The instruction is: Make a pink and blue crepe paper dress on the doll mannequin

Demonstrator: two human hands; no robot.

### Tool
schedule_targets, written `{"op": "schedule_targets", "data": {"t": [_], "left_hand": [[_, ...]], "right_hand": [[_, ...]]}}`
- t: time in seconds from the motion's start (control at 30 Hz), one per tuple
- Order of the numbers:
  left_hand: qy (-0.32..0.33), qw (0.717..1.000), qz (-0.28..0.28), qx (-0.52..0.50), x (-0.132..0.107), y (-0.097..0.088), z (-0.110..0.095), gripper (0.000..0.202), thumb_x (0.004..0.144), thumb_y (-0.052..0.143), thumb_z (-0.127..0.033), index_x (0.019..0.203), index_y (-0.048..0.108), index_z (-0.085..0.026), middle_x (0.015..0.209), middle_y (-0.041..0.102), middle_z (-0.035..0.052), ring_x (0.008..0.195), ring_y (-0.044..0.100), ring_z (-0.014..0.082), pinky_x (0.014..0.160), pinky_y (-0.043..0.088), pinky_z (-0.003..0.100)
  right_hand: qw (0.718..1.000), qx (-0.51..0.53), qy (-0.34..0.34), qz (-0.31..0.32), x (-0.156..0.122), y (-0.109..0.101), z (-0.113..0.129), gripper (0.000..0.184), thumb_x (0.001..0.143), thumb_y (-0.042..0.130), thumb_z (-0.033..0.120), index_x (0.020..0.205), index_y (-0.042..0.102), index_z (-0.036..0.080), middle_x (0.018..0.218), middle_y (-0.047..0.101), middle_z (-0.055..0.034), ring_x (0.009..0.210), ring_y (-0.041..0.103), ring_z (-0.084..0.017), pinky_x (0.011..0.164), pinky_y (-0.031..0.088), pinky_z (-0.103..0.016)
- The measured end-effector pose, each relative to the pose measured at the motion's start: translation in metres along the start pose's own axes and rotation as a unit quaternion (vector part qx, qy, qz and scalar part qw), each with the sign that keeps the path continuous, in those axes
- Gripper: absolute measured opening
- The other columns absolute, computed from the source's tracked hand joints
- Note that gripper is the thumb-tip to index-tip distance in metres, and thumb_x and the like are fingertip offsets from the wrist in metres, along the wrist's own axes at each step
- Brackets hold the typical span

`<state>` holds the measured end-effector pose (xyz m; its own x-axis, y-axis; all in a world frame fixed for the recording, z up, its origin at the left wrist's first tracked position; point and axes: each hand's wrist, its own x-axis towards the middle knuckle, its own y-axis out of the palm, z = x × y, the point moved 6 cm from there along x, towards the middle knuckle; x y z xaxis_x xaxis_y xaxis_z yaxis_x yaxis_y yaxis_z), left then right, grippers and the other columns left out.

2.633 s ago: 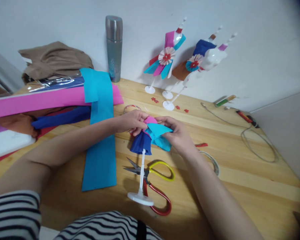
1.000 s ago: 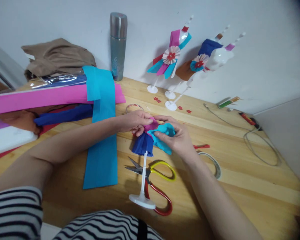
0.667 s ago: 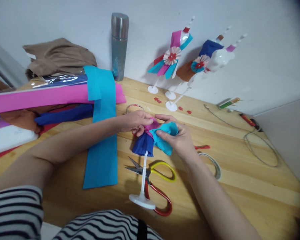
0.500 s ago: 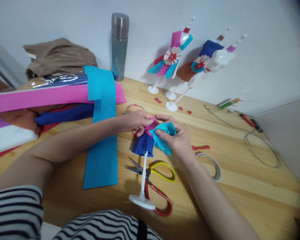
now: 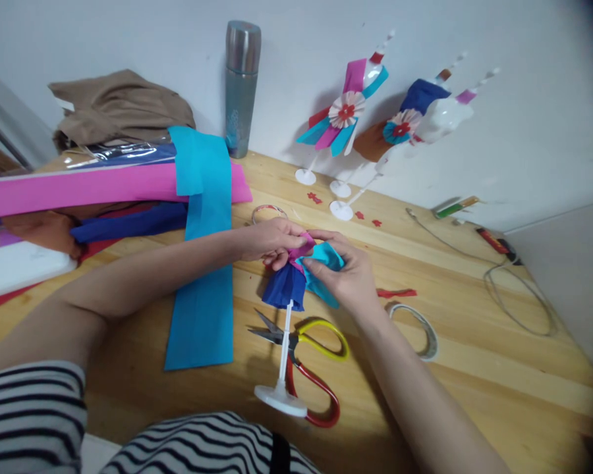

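A small white stand tilts over the table, dressed in a dark blue skirt of what looks like crepe paper. My left hand pinches the magenta paper at the top of this dressed figure, thumb uppermost. In my right hand, between thumb and fingers, is a turquoise crepe paper piece that lies against the figure's side. The figure's upper part is hidden behind my hands. Beneath the stand lie open scissors with one yellow and one red handle.
Long turquoise paper hangs over a pink roll on the left. Dressed mini stands and a thermos are at the wall. A tape roll, red strip and cable lie to the right.
The turquoise piece has shifted slightly under my right thumb and looks flatter. My left hand keeps its pinch on the magenta paper. The view has moved a little.
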<state>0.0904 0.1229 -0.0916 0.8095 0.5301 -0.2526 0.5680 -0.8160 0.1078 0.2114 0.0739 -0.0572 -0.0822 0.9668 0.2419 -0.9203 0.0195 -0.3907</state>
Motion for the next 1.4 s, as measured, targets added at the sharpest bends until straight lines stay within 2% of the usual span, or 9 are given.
{"op": "schedule_targets", "data": {"t": [0.17,0.3,0.47,0.57,0.77,0.93,1.07,1.27,1.4], "left_hand": [[-0.006,1.0,-0.003,0.0,0.001,-0.001,0.001,0.02,0.098,0.05,-0.03,0.086,0.054,-0.014,0.041,0.052,-0.0052,0.028,0.047,0.0076,0.031,0.026,0.013],[-0.01,1.0,0.001,0.0,0.001,-0.002,0.003,0.021,0.098,0.049,-0.031,0.087,0.055,-0.014,0.039,0.052,-0.0043,0.026,0.045,0.0082,0.031,0.026,0.014],[0.011,1.0,0.009,-0.017,0.001,-0.002,0.0,0.02,0.095,0.054,-0.033,0.093,0.059,-0.013,0.041,0.052,-0.0052,0.028,0.045,0.008,0.03,0.026,0.014],[0.018,0.999,0.029,-0.025,-0.001,-0.001,-0.004,0.023,0.088,0.062,-0.029,0.102,0.063,-0.012,0.043,0.054,-0.0051,0.03,0.047,0.0077,0.031,0.025,0.013],[0.021,0.998,0.053,0.012,-0.005,-0.003,-0.009,0.053,0.067,0.065,-0.015,0.119,0.059,-0.01,0.043,0.056,-0.0061,0.032,0.049,0.0101,0.032,0.031,0.014],[0.056,0.996,0.016,0.06,-0.004,0.0,-0.011,0.037,0.073,0.074,-0.031,0.103,0.062,-0.011,0.043,0.055,-0.006,0.032,0.048,0.008,0.033,0.032,0.014],[0.045,0.996,-0.016,0.07,-0.004,0.0,-0.01,0.03,0.07,0.075,-0.028,0.092,0.063,-0.011,0.044,0.056,-0.0051,0.032,0.047,0.007,0.033,0.031,0.013],[0.023,0.995,-0.034,0.092,-0.007,-0.005,-0.016,0.032,0.07,0.072,-0.023,0.098,0.066,-0.009,0.043,0.056,-0.005,0.033,0.047,0.0072,0.034,0.03,0.013],[0.021,0.991,-0.047,0.121,-0.008,-0.005,-0.02,0.015,0.069,0.07,-0.017,0.081,0.064,-0.012,0.041,0.054,-0.0062,0.033,0.047,0.0069,0.034,0.029,0.013]], "right_hand": [[0.999,0.031,0.035,-0.025,-0.004,0.001,-0.006,0.01,0.073,0.074,0.029,0.07,0.067,0.023,0.113,0.07,-0.0082,0.101,0.067,-0.026,0.085,0.054,-0.042],[0.995,0.072,0.056,-0.033,-0.008,0.004,-0.016,0.014,0.075,0.075,0.034,0.083,0.07,0.024,0.12,0.069,-0.0071,0.109,0.066,-0.027,0.086,0.054,-0.042],[0.997,0.044,0.039,-0.04,-0.006,0.006,-0.02,0.014,0.074,0.076,0.034,0.081,0.07,0.023,0.114,0.07,-0.0077,0.108,0.065,-0.027,0.095,0.051,-0.044],[0.998,0.027,0.041,-0.048,-0.005,0.005,-0.018,0.02,0.072,0.077,0.034,0.088,0.07,0.023,0.112,0.07,-0.0083,0.108,0.065,-0.028,0.096,0.051,-0.045],[0.991,0.076,0.105,-0.009,-0.003,0.002,-0.018,0.043,0.067,0.08,0.038,0.105,0.067,0.022,0.107,0.072,-0.0076,0.099,0.068,-0.027,0.086,0.056,-0.043],[0.992,0.083,0.088,0.023,0.0,-0.007,-0.013,0.024,0.075,0.073,0.042,0.085,0.066,0.021,0.117,0.07,-0.008,0.104,0.067,-0.026,0.086,0.054,-0.04],[0.992,0.088,0.086,0.026,0.002,-0.019,-0.011,0.027,0.074,0.074,0.045,0.079,0.063,0.021,0.115,0.071,-0.0087,0.101,0.067,-0.025,0.082,0.055,-0.037],[0.987,0.057,0.107,0.103,0.001,-0.024,-0.01,0.038,0.07,0.077,0.039,0.101,0.065,0.02,0.097,0.071,-0.0053,0.084,0.067,-0.022,0.073,0.054,-0.035],[0.987,-0.001,0.098,0.124,0.0,-0.017,-0.012,0.045,0.065,0.078,0.032,0.107,0.066,0.019,0.092,0.07,-0.0035,0.078,0.063,-0.02,0.068,0.051,-0.033]]}}
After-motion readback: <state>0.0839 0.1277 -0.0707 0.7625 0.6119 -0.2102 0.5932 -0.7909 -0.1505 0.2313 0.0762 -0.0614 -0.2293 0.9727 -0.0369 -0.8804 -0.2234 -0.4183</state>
